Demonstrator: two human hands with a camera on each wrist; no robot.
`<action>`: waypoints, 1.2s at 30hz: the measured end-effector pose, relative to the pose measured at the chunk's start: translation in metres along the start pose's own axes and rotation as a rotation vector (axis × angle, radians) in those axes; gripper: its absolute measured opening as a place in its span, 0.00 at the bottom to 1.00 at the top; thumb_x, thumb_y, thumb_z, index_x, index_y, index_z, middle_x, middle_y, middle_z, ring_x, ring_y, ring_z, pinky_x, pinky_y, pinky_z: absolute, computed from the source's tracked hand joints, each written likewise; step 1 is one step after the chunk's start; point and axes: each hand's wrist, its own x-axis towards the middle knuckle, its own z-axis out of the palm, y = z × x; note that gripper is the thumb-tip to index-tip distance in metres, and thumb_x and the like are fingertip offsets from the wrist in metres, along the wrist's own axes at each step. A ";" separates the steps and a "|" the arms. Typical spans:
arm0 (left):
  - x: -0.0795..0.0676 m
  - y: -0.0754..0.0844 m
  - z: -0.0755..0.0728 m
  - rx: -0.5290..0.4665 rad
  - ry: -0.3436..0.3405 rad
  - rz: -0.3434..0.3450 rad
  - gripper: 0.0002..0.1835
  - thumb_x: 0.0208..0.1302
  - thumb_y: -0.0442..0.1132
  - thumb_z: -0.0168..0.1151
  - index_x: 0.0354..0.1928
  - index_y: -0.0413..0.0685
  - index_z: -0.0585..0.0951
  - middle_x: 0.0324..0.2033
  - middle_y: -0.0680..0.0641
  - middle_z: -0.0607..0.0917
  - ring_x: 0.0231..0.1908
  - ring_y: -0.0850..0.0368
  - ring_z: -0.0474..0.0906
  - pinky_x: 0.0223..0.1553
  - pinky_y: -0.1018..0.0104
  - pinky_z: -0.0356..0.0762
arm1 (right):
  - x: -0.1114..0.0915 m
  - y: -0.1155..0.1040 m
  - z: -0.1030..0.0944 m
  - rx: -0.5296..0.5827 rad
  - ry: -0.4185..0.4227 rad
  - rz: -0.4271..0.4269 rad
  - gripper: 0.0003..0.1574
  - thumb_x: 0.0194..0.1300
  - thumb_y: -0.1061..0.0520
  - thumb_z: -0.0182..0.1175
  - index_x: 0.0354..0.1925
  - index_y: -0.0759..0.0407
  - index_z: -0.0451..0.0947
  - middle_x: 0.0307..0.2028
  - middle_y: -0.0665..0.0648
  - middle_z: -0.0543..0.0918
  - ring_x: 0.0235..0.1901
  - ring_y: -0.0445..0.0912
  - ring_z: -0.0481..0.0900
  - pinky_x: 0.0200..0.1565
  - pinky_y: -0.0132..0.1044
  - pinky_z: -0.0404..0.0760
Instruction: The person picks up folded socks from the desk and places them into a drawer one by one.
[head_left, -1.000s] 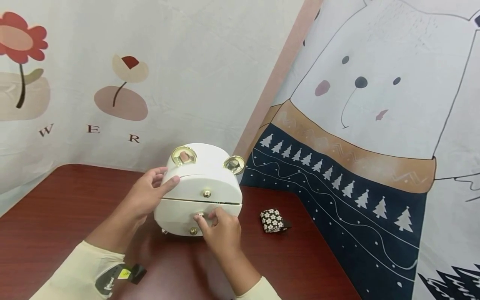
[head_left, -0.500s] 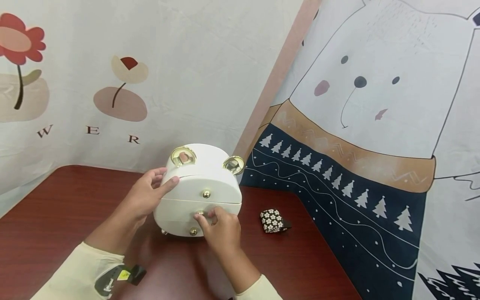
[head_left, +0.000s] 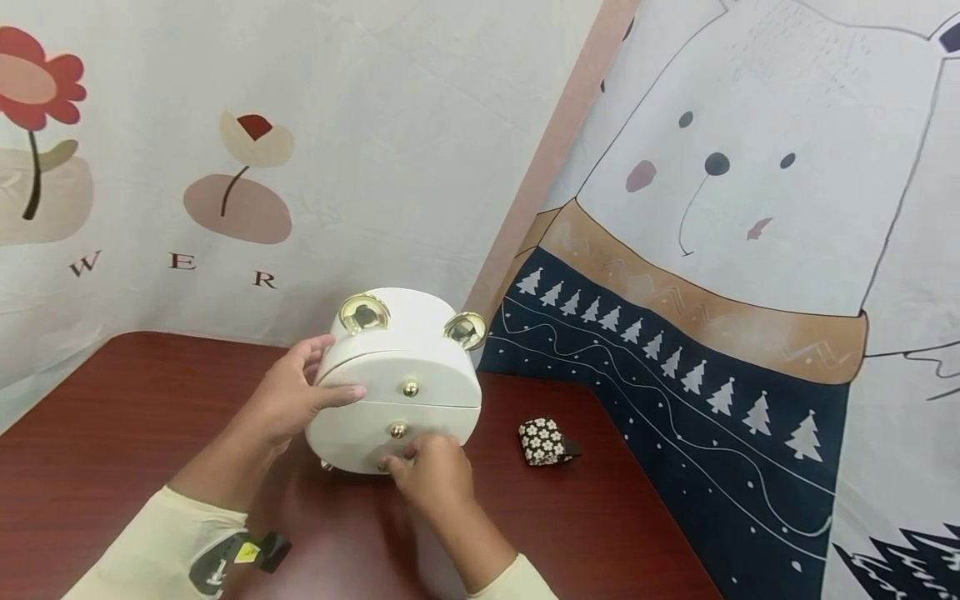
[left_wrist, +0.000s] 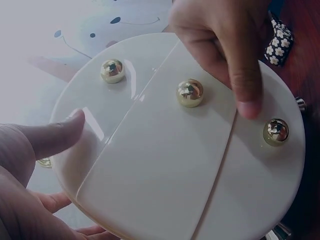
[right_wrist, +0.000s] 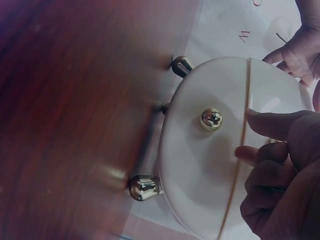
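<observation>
A white round jewellery box point(head_left: 442, 379), shaped like a twin-bell alarm clock, stands on the table in the head view. Its front has three drawers, all pushed in flush. My left hand point(head_left: 288, 396) holds the box's left side, thumb on the front and fingers along the side. My right hand point(head_left: 438, 475) is in front of the lower drawers and holds nothing. The right wrist view has its thumb and index finger apart near the lower seam, above the bottom knob point(right_wrist: 211, 119). The middle knob point(left_wrist: 190, 93) and top knob point(left_wrist: 112, 71) are free of fingers.
Two gold bells point(head_left: 365, 314) sit on top of the box, and gold feet point(right_wrist: 144, 188) support it. A black item with white flowers point(head_left: 543, 442) lies to the right on the brown table point(head_left: 187, 375). Printed cloth point(head_left: 390, 167) hangs behind.
The middle drawer closed, its gap vanishing by half a second ago. My right hand then left the middle knob and moved down towards the bottom one. My left thumb slid lower on the front.
</observation>
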 end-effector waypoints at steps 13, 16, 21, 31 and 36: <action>0.002 -0.001 -0.001 0.055 0.016 -0.054 0.57 0.68 0.33 0.76 0.88 0.38 0.47 0.83 0.24 0.58 0.81 0.24 0.58 0.76 0.27 0.66 | 0.002 -0.008 0.014 -0.009 -0.140 0.087 0.37 0.61 0.41 0.80 0.07 0.46 0.70 0.09 0.41 0.65 0.19 0.39 0.67 0.24 0.39 0.69; 0.003 0.000 -0.002 0.058 0.017 -0.064 0.58 0.68 0.33 0.76 0.88 0.38 0.46 0.82 0.24 0.57 0.81 0.24 0.58 0.76 0.27 0.66 | 0.004 -0.010 0.016 -0.048 -0.143 0.074 0.37 0.63 0.40 0.79 0.07 0.46 0.71 0.11 0.43 0.69 0.20 0.40 0.69 0.24 0.40 0.71; 0.002 0.000 -0.002 0.057 0.015 -0.071 0.58 0.68 0.33 0.76 0.88 0.38 0.46 0.82 0.24 0.56 0.80 0.23 0.58 0.75 0.27 0.67 | 0.005 -0.013 0.018 -0.100 -0.141 0.070 0.37 0.63 0.42 0.79 0.07 0.48 0.71 0.15 0.46 0.74 0.20 0.40 0.71 0.25 0.40 0.74; 0.001 0.001 -0.001 0.091 0.010 -0.062 0.57 0.70 0.34 0.74 0.88 0.37 0.45 0.81 0.23 0.57 0.80 0.23 0.58 0.75 0.27 0.68 | 0.003 -0.017 0.019 -0.091 -0.125 0.078 0.38 0.63 0.48 0.77 0.07 0.49 0.66 0.13 0.45 0.70 0.17 0.40 0.65 0.20 0.37 0.66; 0.001 0.001 -0.001 0.104 0.008 -0.053 0.56 0.71 0.34 0.74 0.88 0.36 0.44 0.81 0.22 0.56 0.79 0.23 0.58 0.75 0.28 0.68 | 0.002 -0.018 0.019 -0.090 -0.118 0.084 0.37 0.63 0.49 0.77 0.07 0.49 0.67 0.17 0.47 0.74 0.19 0.40 0.67 0.22 0.39 0.69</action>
